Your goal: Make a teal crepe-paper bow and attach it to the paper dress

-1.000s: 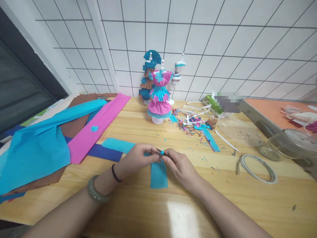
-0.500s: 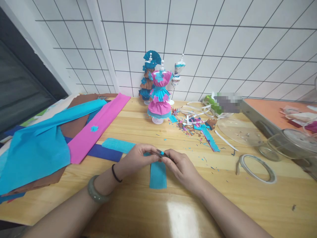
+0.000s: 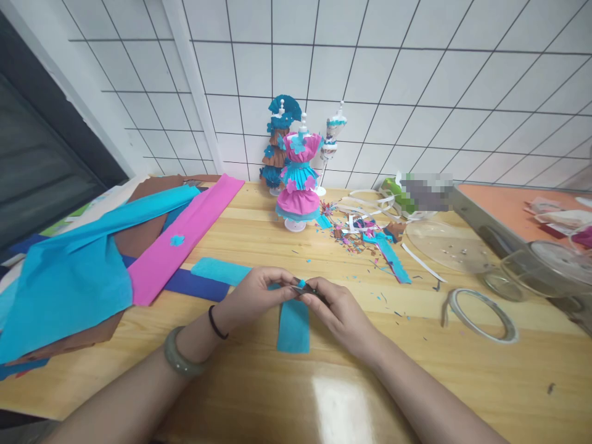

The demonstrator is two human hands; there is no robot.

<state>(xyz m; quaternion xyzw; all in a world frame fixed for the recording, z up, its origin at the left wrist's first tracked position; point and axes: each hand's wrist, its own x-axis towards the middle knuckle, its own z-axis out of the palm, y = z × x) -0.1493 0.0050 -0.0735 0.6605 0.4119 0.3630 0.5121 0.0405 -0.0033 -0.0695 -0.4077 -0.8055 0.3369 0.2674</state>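
Note:
In front of me my left hand [image 3: 261, 291] and my right hand [image 3: 337, 307] meet fingertip to fingertip over the table. A small bright blue piece of crepe paper [image 3: 301, 284] shows between them, pinched on its left by my left hand. My right hand is closed on a dark, slim tool [image 3: 311, 290] that looks like small scissors; fingers cover most of it. Just under the hands hangs or lies a blue crepe paper strip [image 3: 293, 330]; its upper end is hidden. Another light blue strip [image 3: 219, 270] lies beyond my left wrist.
Mini dress form in pink and blue paper [image 3: 298, 200] stands at the back, two others behind it. Paper sheets [image 3: 69, 290] and a pink strip [image 3: 185, 246] lie left. To the right are scraps [image 3: 356, 231], a tape roll [image 3: 483, 316] and a clear round container [image 3: 541, 271].
The small blue piece between my fingertips has shifted and turned slightly. The strip below has swung a little to the left. Both hands stay nearly where they were.

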